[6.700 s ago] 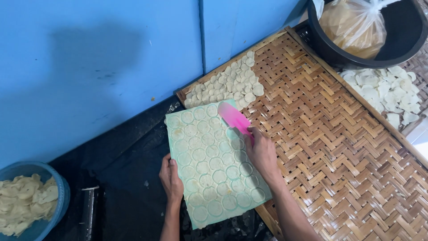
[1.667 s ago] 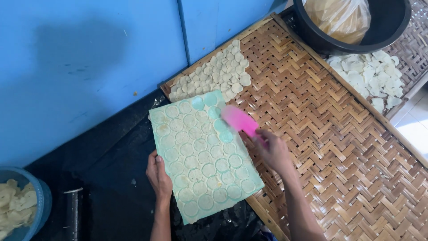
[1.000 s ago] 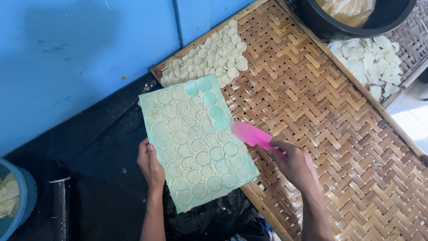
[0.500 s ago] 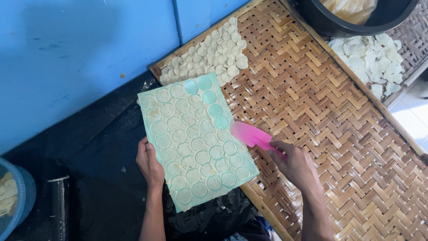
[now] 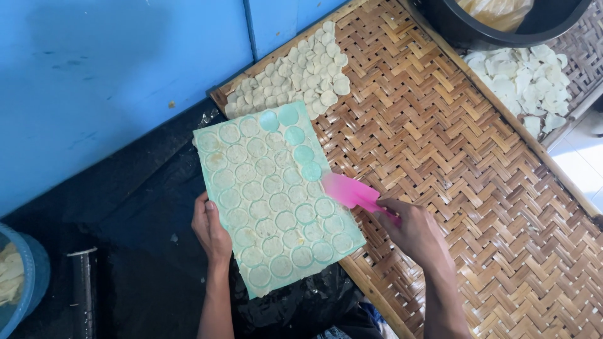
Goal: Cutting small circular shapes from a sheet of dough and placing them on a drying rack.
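Note:
My left hand [image 5: 210, 230] grips the left edge of a green board [image 5: 276, 201] covered with rows of thin pale dough rounds. A few hollows along its upper right side are bare. My right hand [image 5: 411, 231] holds a pink flat scraper [image 5: 349, 191], whose blade rests at the board's right edge beside the bare hollows. The board lies partly over black plastic [image 5: 144, 251] and partly over the edge of a woven bamboo tray [image 5: 452, 176]. A patch of pale rounds [image 5: 295, 75] lies on the tray just beyond the board's far end.
A blue wall [image 5: 113, 69] runs along the left. A black tub [image 5: 496, 25] with a plastic bag sits at the top right, next to a second woven tray with pale rounds [image 5: 534, 75]. A blue basin [image 5: 22, 282] of pale chips is at the lower left.
The scraper swung from the board's top right out over the tray, then back to the board's right edge. More hollows on the right side are bare than several seconds ago.

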